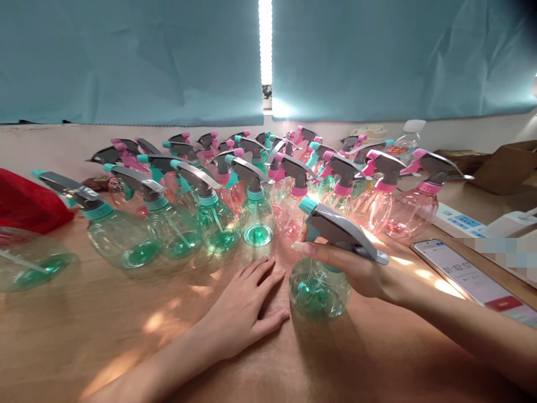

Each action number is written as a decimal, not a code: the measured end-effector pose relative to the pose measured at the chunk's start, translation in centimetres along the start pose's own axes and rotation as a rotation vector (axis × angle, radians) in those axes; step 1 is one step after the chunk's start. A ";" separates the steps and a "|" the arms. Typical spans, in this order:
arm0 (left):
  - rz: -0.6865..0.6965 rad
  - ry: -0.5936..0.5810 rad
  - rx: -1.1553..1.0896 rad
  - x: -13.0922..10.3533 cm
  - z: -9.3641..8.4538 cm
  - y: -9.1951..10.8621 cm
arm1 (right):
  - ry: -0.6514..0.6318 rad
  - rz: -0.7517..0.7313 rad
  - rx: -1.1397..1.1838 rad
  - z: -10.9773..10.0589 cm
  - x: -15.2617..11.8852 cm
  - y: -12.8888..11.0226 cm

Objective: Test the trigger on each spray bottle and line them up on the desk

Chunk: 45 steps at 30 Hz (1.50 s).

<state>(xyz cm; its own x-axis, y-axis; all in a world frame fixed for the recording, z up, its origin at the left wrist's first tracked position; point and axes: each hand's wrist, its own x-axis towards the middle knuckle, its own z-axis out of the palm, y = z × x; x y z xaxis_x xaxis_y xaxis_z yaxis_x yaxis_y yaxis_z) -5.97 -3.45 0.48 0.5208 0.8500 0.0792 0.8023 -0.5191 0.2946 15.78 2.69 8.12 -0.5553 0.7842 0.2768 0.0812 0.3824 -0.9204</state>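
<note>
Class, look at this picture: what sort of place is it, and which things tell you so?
Probably a small assembly or packing workbench. Rows of alike spray bottles crowd the wooden table, the right hand grips one green bottle, and a phone shows a running timer.

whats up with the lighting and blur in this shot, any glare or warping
Head view: a blown-out strip of daylight between the teal curtains backlights the clear green and pink plastic spray bottles, throwing bright patches on the brown table; wide-angle warping stretches the edge bottles; a pixelated block hides something beside the phone.
</note>
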 end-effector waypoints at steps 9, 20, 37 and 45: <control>-0.004 -0.015 0.015 0.1 -0.1 0.0 | 0.018 -0.129 0.085 0.5 0.4 1.0; 0.032 0.083 -0.104 -0.2 0.1 1.1 | 0.046 -0.146 0.073 0.5 0.3 1.5; -0.117 0.390 -0.285 -4.7 -0.5 2.5 | -0.030 -0.182 0.110 7.2 1.3 -0.6; -0.358 0.583 -0.118 -13.9 -1.1 1.0 | -0.158 -0.245 0.165 16.9 3.0 -3.2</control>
<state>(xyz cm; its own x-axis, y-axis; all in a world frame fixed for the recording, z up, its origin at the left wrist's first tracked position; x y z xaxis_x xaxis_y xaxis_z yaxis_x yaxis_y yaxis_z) -12.72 -15.63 0.74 -0.0383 0.8937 0.4471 0.8414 -0.2125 0.4970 -0.17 -4.42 7.28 -0.6642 0.5883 0.4613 -0.1988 0.4558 -0.8676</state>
